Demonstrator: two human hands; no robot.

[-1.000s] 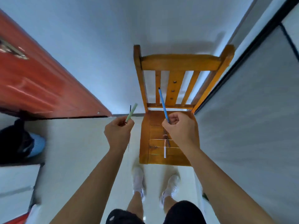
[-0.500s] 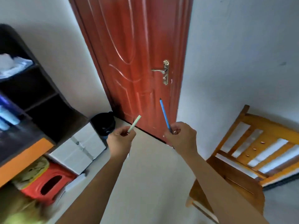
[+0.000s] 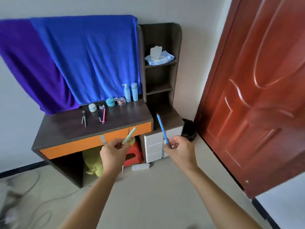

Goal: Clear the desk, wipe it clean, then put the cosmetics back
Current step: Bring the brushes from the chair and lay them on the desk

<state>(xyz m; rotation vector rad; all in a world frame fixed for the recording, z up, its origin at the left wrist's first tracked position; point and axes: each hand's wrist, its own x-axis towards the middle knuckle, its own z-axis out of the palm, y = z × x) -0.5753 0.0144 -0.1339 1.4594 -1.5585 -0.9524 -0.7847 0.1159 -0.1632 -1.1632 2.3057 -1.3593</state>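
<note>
Base of blue pencil (image 3: 162, 129) hidden in right hand (image 3: 179, 151), purple cloth (image 3: 24, 63) cropped left

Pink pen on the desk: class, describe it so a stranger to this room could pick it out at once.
Find the dark desk with the orange front, under the blue cloth. On its top, just in front of the jars, lies the pink pen. It is the only bright pink thing there, beside a dark pen.

dark desk (image 3: 128, 116) carries 2 blue bottles (image 3: 127, 95), jars (image 3: 92, 107), pink pen (image 3: 104, 115).
</note>
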